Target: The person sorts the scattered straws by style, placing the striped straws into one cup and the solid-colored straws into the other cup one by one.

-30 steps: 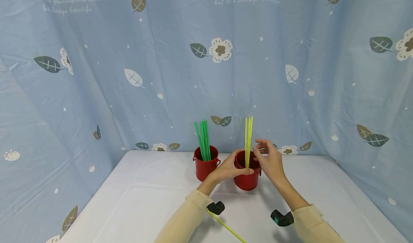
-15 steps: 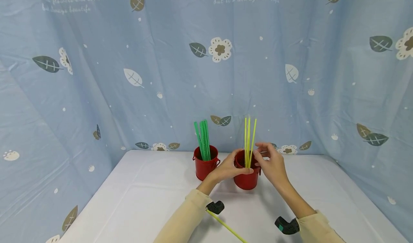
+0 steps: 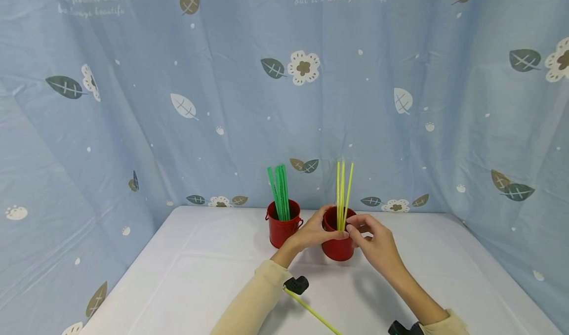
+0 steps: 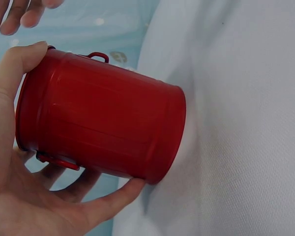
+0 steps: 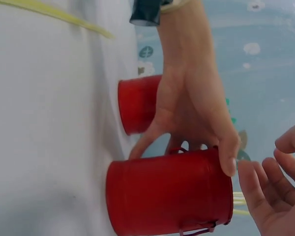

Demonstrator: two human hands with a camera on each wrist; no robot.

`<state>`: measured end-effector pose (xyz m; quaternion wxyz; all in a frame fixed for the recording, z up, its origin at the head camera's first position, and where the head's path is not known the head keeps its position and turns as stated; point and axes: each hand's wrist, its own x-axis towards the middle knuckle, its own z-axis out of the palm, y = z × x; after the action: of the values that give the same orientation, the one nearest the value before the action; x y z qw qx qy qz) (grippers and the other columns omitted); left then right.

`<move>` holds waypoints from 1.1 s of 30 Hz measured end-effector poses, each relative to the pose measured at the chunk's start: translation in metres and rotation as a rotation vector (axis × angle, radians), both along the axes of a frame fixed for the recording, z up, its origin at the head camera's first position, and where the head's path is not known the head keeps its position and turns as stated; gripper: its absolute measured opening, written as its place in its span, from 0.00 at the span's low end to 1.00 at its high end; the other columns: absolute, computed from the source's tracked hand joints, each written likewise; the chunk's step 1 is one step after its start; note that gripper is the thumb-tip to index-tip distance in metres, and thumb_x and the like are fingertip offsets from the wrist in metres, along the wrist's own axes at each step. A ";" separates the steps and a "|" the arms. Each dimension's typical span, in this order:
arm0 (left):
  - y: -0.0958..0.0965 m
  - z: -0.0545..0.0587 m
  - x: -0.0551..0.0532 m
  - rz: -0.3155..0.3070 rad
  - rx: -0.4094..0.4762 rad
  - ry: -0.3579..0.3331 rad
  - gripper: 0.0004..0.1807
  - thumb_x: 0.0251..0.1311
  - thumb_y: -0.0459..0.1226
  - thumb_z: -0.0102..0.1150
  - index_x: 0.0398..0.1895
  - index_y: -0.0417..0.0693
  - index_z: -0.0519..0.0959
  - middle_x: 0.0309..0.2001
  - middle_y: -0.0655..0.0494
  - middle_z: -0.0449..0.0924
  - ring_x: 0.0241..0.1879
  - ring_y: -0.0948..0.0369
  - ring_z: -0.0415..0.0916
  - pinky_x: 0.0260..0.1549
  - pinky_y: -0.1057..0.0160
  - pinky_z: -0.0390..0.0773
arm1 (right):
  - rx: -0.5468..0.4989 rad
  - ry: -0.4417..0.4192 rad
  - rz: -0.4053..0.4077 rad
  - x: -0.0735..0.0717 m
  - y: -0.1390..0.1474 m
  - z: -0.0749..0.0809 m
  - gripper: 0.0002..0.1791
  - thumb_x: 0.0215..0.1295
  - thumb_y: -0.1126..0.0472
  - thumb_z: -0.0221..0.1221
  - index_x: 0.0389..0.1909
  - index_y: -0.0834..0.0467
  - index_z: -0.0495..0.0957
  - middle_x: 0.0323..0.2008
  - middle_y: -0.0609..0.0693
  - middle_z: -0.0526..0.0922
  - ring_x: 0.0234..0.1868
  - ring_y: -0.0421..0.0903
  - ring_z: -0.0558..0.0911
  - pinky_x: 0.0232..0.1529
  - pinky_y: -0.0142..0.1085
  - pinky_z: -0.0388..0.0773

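Observation:
In the head view my left hand [image 3: 311, 233] grips the right-hand red bucket [image 3: 338, 250], its thumb across the near rim. The left wrist view shows the fingers wrapped round the bucket's side [image 4: 108, 115]. A few thin yellow sticks [image 3: 339, 191] stand in this bucket, one leaning right. Close by the bucket's right side is my right hand [image 3: 378, 241], its fingers loosely bent. Seen in the right wrist view, the right hand [image 5: 275, 191] holds nothing and lies just off the rim. The lower ends of the sticks are hidden inside the bucket.
Left of the held bucket stands a second red bucket [image 3: 281, 233] with several green sticks [image 3: 281, 191]. One yellow stick [image 3: 311, 311] lies on the white tabletop [image 3: 200, 285] near the left sleeve. A patterned blue curtain [image 3: 222, 103] hangs behind the table.
One yellow stick has tipped to the right, away from the others in the bucket. My right hand has come down from above the rim to the bucket's right side. The left hand keeps its grip.

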<state>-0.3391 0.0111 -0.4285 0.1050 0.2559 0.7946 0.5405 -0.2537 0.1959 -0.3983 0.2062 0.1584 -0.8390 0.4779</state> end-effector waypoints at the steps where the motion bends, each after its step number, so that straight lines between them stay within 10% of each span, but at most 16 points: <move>1: 0.000 0.000 0.000 0.004 -0.010 0.004 0.46 0.54 0.53 0.69 0.74 0.59 0.56 0.64 0.58 0.69 0.62 0.59 0.69 0.58 0.58 0.75 | 0.000 -0.001 0.009 0.002 0.000 -0.001 0.10 0.67 0.59 0.62 0.48 0.55 0.79 0.40 0.50 0.84 0.37 0.42 0.82 0.30 0.34 0.84; 33: 0.000 -0.003 0.000 0.006 0.000 0.009 0.47 0.53 0.54 0.69 0.74 0.61 0.56 0.63 0.65 0.70 0.62 0.63 0.71 0.60 0.57 0.74 | 0.267 -0.116 0.418 0.028 -0.028 -0.032 0.13 0.63 0.55 0.65 0.46 0.55 0.79 0.30 0.40 0.81 0.30 0.30 0.78 0.32 0.32 0.80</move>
<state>-0.3393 0.0106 -0.4315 0.0998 0.2560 0.7959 0.5395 -0.2257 0.1682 -0.4307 0.0316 0.3266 -0.8541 0.4036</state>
